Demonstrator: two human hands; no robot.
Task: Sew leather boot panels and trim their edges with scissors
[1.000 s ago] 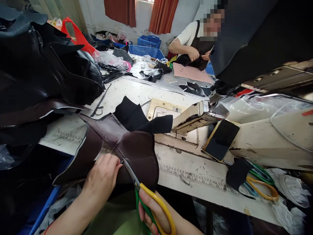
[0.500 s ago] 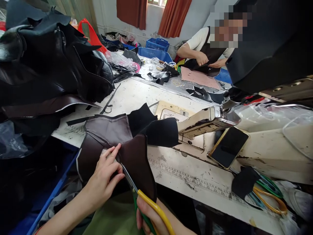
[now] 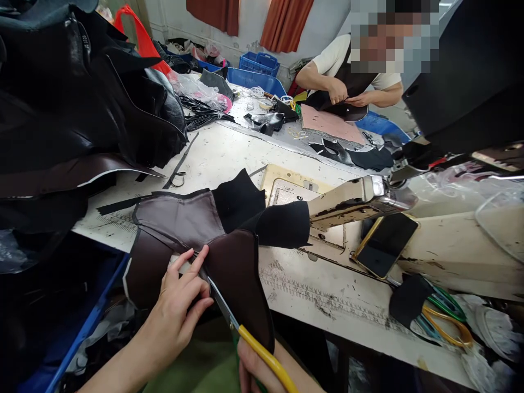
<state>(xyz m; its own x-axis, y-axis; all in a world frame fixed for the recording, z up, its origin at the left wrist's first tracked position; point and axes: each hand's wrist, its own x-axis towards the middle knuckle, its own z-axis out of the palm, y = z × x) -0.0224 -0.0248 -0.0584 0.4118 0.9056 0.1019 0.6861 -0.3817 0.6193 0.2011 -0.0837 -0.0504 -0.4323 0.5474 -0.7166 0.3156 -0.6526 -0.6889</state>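
Scissors [image 3: 246,334], leather [image 3: 239,270] beside numbered ruler [image 3: 319,299]

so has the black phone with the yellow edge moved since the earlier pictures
No, the phone lies in the same spot beside the cream metal machine body.

Yellow-and-green scissors [image 3: 264,353] run past the near edge, their green handle partly hidden by the right hand [image 3: 250,357], as a dark leather heap [image 3: 85,125] is cropped at left and a co-worker's head [image 3: 393,38] is blurred at far right.
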